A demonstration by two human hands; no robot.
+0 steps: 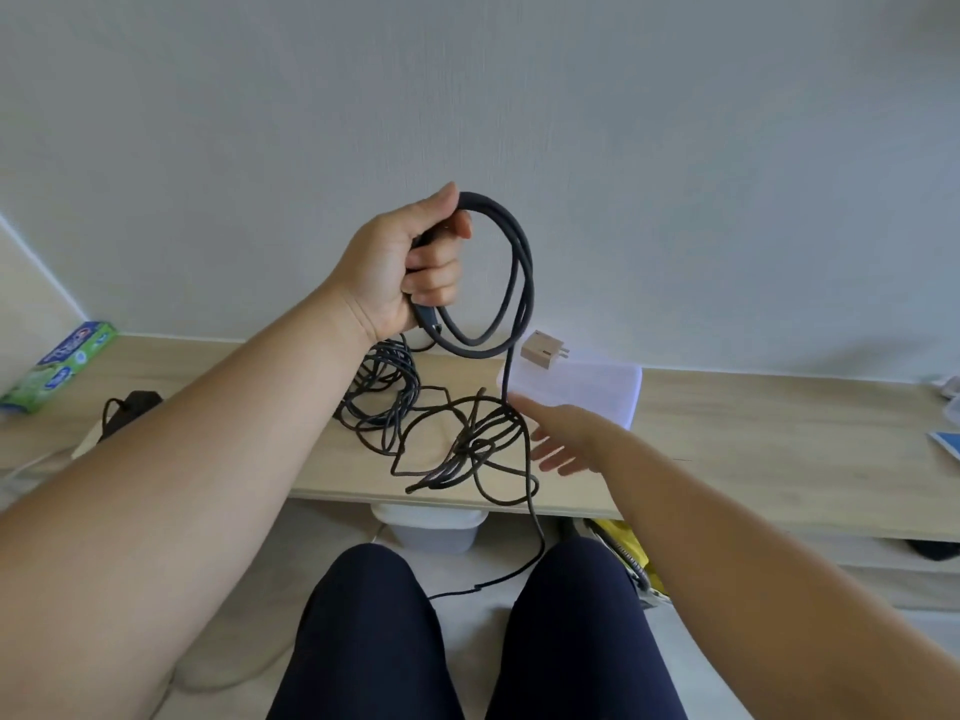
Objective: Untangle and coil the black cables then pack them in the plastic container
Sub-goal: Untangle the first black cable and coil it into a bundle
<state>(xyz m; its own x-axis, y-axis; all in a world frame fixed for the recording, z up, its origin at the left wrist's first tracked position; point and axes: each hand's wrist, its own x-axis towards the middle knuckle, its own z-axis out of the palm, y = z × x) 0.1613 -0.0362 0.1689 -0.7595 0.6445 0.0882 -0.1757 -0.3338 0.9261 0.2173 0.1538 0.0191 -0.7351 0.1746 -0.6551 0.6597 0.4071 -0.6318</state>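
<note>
— Where are we with the cable?

— Our left hand (410, 267) is raised above the surface (753, 433), fist closed round a coil (511, 283) of a few loops, thumb on top. One strand (506, 376) drops from it straight into the tangle (467, 444) near the surface's front edge.

— And the other one?

— Our right hand (566, 441) holds nothing. Its fingers are straight and a little spread, just beside the tangle. We cannot tell whether the fingertips touch a strand.

— How will this stuff handle?

— Light and limp, we judge, with a matt sheath that grips itself. It will likely snag, so a hard pull would only tighten the knot in the middle. We should pinch the strand just above the tangle and feed it out loop by loop, loosening rather than tugging.

— Anything else to mind?

— A tail (537, 532) runs off the edge and down between our knees, and its drag may shift the heap. A second bundle (382, 392) lies behind the tangle, below our left wrist.

— And the box?

— A plastic container (431, 527) sits under the front edge of the surface, partly hidden. A pale translucent piece (587, 392), lid or tray, lies beyond our right hand, with a beige plug adapter (545, 348) at its far corner.
</note>
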